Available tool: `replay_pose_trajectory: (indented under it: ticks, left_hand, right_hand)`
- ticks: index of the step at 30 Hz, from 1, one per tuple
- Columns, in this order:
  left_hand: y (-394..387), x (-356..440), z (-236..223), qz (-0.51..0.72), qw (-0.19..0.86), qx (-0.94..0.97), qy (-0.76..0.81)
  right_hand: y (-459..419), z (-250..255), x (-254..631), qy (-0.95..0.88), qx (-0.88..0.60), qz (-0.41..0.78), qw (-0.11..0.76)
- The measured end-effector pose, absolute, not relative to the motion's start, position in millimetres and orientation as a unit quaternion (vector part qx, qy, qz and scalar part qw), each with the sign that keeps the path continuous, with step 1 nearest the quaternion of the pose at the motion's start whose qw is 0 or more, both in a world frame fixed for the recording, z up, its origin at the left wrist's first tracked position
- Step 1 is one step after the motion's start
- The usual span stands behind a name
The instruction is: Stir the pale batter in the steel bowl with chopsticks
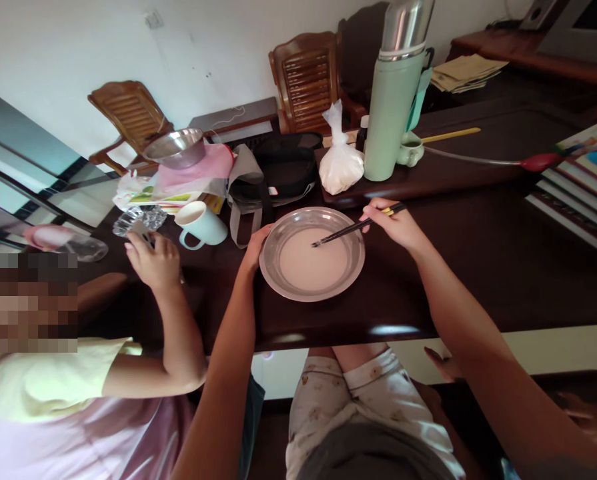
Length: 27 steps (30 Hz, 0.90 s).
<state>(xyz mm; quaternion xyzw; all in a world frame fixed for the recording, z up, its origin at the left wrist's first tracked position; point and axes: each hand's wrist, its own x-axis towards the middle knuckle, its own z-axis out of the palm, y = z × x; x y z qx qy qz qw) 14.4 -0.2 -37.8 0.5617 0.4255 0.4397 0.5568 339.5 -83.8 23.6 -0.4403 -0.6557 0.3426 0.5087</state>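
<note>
A round steel plate (278,280) with pale batter in it sits on the dark table (478,267) in front of me. My left hand (254,248) grips the plate's left rim, fingers curled on the edge. My right hand (397,223) is closed on a pair of dark chopsticks (351,230) whose tips dip into the batter near the plate's middle.
A second person at left holds a small object beside a glass dish (141,220). A white-and-teal mug (201,225), a black bag (278,170), a white plastic bag (341,163), a green thermos (393,100), a steel bowl (175,147) and stacked books (583,180) crowd the far side.
</note>
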Motion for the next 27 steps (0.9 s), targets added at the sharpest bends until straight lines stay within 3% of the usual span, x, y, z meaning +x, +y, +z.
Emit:
replay_pose_trajectory:
  ticks: [7,13,18,23,27]
  left_hand:
    - [-1.2,15.6,-34.6,0.439,0.570,0.548,0.427]
    - [-1.2,15.1,-36.5,0.441,0.566,0.553,0.424]
    - [-0.4,13.9,-37.1,0.444,0.568,0.554,0.415]
    - [0.9,13.6,-38.0,0.440,0.557,0.558,0.431]
    - [0.6,13.4,-37.8,0.442,0.562,0.558,0.422]
  right_hand:
    - [-85.4,24.9,336.3,-0.680,-0.422,0.382,0.462]
    - [-85.1,25.4,338.8,-0.656,-0.446,0.342,0.504]
    - [-86.2,25.8,335.5,-0.680,-0.425,0.378,0.462]
    - [-84.9,25.5,339.8,-0.650,-0.446,0.342,0.511]
    - [-85.3,24.8,337.2,-0.673,-0.421,0.383,0.472]
